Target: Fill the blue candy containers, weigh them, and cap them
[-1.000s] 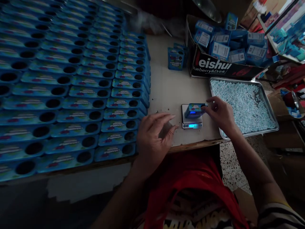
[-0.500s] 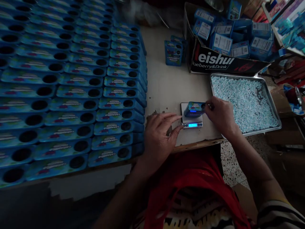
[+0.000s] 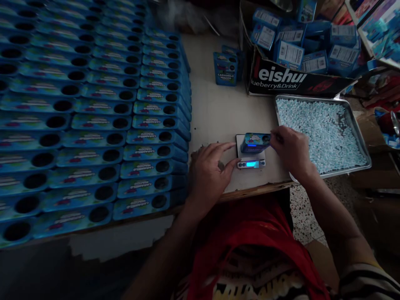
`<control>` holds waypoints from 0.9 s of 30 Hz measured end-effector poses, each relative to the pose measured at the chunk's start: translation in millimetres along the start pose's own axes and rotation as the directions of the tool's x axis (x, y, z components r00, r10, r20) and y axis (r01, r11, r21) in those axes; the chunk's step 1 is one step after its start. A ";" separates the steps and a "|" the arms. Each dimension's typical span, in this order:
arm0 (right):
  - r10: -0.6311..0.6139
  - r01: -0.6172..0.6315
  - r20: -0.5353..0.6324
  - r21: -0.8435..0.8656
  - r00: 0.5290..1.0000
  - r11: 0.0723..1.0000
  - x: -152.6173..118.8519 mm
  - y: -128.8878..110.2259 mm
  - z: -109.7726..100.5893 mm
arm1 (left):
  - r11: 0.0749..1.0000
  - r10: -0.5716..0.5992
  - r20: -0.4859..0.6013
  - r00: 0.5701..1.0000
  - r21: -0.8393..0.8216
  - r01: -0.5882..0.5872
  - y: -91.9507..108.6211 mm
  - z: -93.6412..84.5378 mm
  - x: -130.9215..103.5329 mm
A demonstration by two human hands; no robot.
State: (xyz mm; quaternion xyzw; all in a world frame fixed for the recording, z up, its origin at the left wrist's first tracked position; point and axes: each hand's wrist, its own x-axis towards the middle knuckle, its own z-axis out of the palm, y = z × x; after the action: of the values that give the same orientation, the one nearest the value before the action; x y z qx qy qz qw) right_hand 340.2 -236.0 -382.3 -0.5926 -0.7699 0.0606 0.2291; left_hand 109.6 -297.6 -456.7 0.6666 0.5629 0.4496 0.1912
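A small blue candy box with a dark round hole sits on the plate of a compact digital scale, whose display glows blue; its digits are too blurred to read. My right hand is at the box's right end, thumb and fingertips pinched together beside the hole. What the pinch holds, if anything, is hidden. To the left of the scale, my left hand rests over the table edge, fingers apart and holding nothing, fingertips close to the scale's left side. Right of the scale lies a metal tray of small pale blue candies.
Rows of blue boxes with holes up cover the table's left side. A black carton full of similar boxes stands at the back right, two more boxes beside it. The wooden table edge runs before my red apron.
My right hand has shifted slightly right at the box's end. The left hand's fingers have drawn a little closer together at the scale's left side. The box remains on the scale.
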 end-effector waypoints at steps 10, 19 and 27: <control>0.124 -0.120 -0.181 0.032 0.976 0.992 -15.7 98.6 -31.6 | 0.996 -0.090 0.071 0.993 -0.014 0.091 -10.6 48.2 30.5; 0.391 -0.367 0.227 0.868 0.892 0.333 -24.6 107.0 29.1 | 0.843 0.451 0.383 0.806 0.113 -0.525 81.3 78.2 104.1; 0.523 -0.355 0.459 0.888 0.718 -0.292 -14.6 125.5 49.0 | 0.718 0.587 0.442 0.679 0.103 -0.688 130.5 127.7 140.7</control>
State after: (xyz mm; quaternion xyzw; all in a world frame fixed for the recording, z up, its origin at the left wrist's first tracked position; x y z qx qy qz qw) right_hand 433.3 -204.6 -475.6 -0.4764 -0.1792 0.6349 0.5813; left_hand 283.8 -174.0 -370.1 0.9140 0.2985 0.2724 0.0359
